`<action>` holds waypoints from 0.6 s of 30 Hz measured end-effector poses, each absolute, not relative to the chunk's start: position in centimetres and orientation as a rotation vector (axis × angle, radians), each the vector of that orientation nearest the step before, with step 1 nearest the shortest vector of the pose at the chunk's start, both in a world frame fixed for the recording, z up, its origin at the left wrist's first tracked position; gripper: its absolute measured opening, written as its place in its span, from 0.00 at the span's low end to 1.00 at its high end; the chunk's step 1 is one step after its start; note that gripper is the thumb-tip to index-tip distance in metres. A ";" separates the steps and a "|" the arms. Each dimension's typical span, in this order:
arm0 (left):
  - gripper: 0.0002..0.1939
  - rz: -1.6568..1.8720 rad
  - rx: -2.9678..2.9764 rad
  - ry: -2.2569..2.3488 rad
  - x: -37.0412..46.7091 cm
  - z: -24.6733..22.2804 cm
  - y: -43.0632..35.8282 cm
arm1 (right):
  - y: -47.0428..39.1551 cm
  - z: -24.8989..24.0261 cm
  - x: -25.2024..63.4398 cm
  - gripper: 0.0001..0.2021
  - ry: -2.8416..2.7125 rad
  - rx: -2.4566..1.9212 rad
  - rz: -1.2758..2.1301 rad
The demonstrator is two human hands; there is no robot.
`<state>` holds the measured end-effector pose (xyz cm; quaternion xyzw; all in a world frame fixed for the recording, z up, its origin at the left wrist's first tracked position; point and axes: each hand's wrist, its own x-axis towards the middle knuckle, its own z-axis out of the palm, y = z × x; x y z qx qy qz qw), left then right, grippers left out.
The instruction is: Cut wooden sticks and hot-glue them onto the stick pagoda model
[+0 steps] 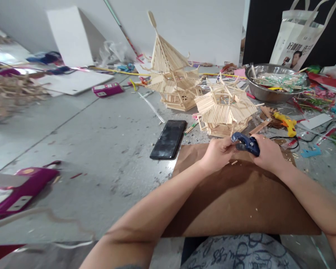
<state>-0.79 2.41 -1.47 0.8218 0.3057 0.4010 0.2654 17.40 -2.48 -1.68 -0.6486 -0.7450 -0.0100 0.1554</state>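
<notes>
My right hand [266,152] is wrapped around a dark blue hand cutter [248,144] with a curved head, above a brown board [254,201]. My left hand [218,154] is closed in a pinch right at the cutter's head; what its fingers hold is too small to make out. Short cut bits of stick [234,162] lie on the board under the hands. Just beyond them stands a low pavilion model [226,108] built of thin wooden sticks. Behind it to the left is a taller stick pavilion [172,74] with a pointed roof.
A black phone [168,139] lies left of the board. To the right are a yellow glue gun [288,123] and a steel bowl [277,93] holding sticks and plastic wrap. Purple power strips [25,188] sit on the left. A white bag [295,37] stands behind the bowl.
</notes>
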 end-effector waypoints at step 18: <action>0.10 1.061 2.162 0.845 -0.4 -1.8 1.5 | -2.2 -2.1 17.9 0.19 -2.061 -1.665 -0.299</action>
